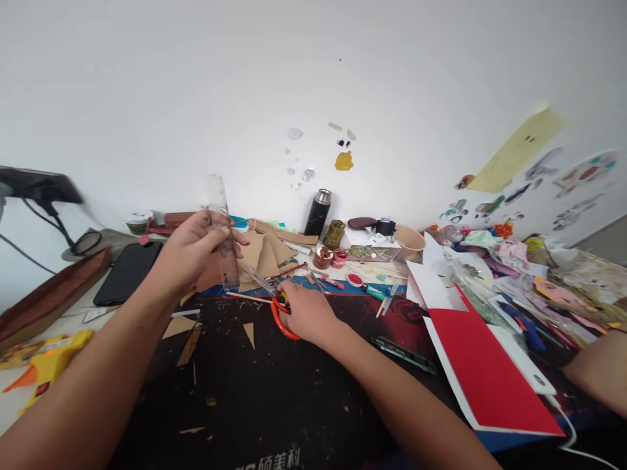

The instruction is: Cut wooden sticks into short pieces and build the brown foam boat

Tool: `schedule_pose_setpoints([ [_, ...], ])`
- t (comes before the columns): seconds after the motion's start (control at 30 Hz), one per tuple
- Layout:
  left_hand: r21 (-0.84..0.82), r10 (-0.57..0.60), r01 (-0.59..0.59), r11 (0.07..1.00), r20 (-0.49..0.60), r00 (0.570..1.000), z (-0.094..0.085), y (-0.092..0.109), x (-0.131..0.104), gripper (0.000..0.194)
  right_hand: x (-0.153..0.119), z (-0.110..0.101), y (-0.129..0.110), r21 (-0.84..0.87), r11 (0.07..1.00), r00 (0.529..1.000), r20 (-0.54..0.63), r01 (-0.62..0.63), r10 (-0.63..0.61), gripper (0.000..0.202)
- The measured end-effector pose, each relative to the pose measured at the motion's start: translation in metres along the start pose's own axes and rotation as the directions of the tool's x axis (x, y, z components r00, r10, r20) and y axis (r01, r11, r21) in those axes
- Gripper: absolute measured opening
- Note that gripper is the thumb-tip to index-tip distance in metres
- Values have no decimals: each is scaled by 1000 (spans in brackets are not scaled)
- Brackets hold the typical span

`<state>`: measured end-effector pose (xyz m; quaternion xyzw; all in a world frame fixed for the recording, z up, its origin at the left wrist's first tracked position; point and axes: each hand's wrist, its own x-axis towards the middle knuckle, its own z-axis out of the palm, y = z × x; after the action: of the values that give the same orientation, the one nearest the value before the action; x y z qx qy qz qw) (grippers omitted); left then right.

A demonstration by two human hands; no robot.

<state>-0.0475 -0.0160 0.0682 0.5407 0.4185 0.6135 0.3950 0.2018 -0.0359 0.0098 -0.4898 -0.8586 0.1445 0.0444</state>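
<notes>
My left hand (198, 245) is closed around a clear plastic ruler (228, 261), held upright at the left of the mat. With its fingers on the orange handles, my right hand (307, 312) grips a pair of scissors (284, 323). Their blades point up and left toward folded pieces of brown cardboard (268, 256). Beside the scissors lies a thin wooden stick (247, 297). A small cardboard triangle (249, 335) rests on the black mat (235, 405) below.
A yellow glue gun (56, 365) and a black phone (126, 274) are on the left. Farther back stand a black flask (318, 212) and paint jars (323, 257). A utility knife (402, 354) and red card (490, 372) lie right. Another person's arm (600, 372) enters at the right edge.
</notes>
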Motion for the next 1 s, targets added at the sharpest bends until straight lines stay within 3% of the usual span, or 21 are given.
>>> schedule_pose_setpoints([
  [0.33, -62, -5, 4, 998, -20, 1000, -3, 9, -2, 13, 10, 13, -8, -244, 966, 996, 25, 87, -83, 38],
  [0.5, -59, -9, 8, 998, -12, 1000, -6, 9, -2, 12, 11, 20, -5, -239, 965, 995, 16, 104, -103, 41],
  [0.67, -54, -9, 6, 999, -41, 999, -7, 7, -2, 15, -1, 22, 4, 30, 997, 997, -46, 71, -69, 45],
  [0.8, -115, -44, 37, 993, -58, 997, -6, 3, 0, 15, -11, 25, 14, 335, 942, 993, -104, -25, 63, 51],
  [0.87, -152, -68, 52, 987, -103, 992, -6, 0, 2, 15, -13, 28, 18, 534, 845, 983, -155, -2, 100, 49],
  [1.0, -194, -143, 106, 975, -184, 972, -8, -9, 6, 16, -8, 26, 18, 858, 495, 962, -235, 139, 138, 39],
])
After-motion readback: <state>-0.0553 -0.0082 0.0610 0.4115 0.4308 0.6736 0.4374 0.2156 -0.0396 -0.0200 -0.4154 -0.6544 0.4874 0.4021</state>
